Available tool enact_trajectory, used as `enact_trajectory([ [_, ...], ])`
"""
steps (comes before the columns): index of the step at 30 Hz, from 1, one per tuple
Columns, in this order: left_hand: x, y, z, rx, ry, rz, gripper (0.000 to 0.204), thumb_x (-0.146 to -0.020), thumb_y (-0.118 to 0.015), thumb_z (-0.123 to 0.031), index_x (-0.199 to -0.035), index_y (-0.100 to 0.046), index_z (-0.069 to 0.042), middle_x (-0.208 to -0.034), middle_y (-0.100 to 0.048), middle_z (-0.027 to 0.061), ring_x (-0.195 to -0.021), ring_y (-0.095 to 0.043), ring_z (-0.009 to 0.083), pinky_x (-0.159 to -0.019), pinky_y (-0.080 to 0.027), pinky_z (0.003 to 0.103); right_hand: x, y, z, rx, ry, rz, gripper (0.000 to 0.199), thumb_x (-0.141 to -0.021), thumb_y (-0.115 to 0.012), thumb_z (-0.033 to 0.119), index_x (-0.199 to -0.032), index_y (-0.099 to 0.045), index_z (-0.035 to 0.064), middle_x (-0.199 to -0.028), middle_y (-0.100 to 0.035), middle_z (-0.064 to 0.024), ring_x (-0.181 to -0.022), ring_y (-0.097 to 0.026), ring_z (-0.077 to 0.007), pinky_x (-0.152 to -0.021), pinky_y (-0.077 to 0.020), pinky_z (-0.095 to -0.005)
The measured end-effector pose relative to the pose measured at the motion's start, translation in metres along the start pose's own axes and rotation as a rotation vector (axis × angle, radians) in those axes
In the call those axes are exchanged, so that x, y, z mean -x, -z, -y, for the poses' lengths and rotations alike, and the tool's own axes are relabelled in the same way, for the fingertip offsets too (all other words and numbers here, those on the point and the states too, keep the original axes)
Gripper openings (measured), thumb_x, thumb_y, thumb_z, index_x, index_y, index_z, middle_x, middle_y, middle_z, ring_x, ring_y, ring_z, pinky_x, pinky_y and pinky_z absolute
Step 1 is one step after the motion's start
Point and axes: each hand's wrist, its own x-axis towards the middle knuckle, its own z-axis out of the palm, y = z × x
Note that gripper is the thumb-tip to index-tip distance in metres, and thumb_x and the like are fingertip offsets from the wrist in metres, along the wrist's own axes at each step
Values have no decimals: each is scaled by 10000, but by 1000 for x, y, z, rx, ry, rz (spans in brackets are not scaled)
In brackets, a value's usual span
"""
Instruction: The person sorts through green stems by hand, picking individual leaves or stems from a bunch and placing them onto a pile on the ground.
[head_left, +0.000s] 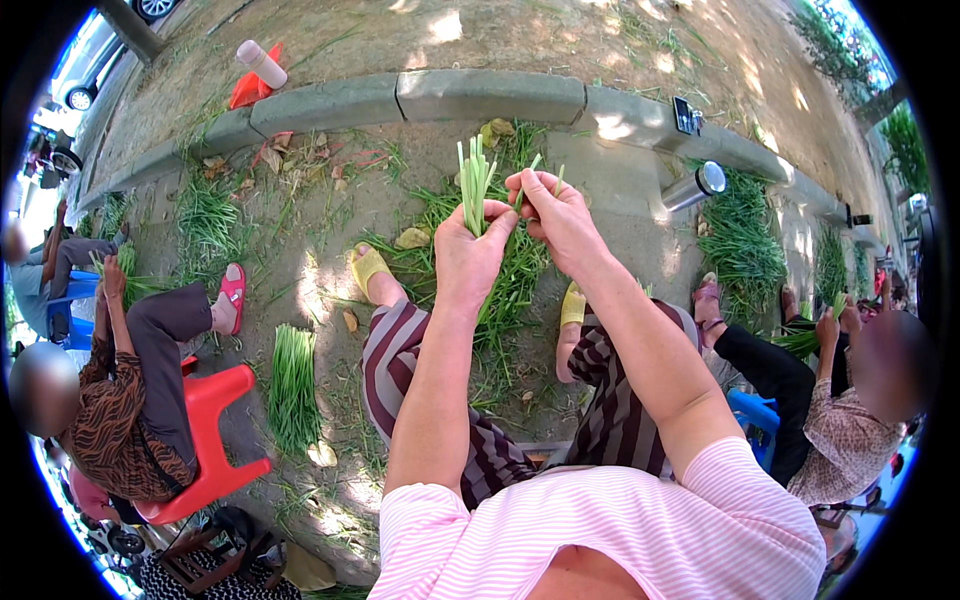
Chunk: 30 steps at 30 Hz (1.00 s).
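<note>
Red stool: well left of loose pile; occupied.
Tidy bundle: on ground, left of loose pile.
Left hand: closed around stalk bunch, above loose pile.
Right hand: fingertips pinching thin stalk, above loose pile's right edge.
Metal cup: right of loose pile.

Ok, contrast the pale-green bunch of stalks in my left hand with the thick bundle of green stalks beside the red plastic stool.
The pale-green bunch of stalks is gripped in your left hand; the thick bundle of green stalks lies on the ground. The bunch has far fewer stalks than the bundle. Both have slender stalks gathered side by side.
</note>
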Motion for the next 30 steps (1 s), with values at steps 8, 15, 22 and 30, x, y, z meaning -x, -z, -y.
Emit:
enact_trajectory([
  [8,3,0,-8,22,35,27,88,-857,-729,-136,-914,-704,-74,-751,-620,-41,-612,-534,40,-514,-448,204,1,-1,0,-18,-9,-23,265,-999,-529,348,-945,-662,125,-804,-571,75,-676,-460,-12,-534,-354,-178],
  [15,1,1,-7,13,29,48,100,-858,-733,-151,-919,-706,-77,-766,-625,-41,-649,-544,43,-536,-456,209,2,-2,-1,-34,-12,-41,257,-1001,-524,341,-953,-654,125,-811,-564,72,-686,-455,-14,-525,-350,-182],
  [22,1,1,-7,40,78,65,108,-859,-737,-163,-927,-709,-84,-791,-635,-38,-670,-552,44,-544,-461,209,2,-1,1,-24,-26,-67,264,-998,-527,346,-939,-662,127,-790,-563,76,-675,-456,-15,-529,-358,-183],
  [30,0,5,-10,226,253,103,223,-858,-746,-211,-991,-694,-40,-802,-638,-19,-583,-490,48,-520,-437,229,-3,8,9,43,-93,45,282,-977,-569,361,-974,-675,100,-761,-560,71,-614,-430,-16,-513,-347,-180],
])
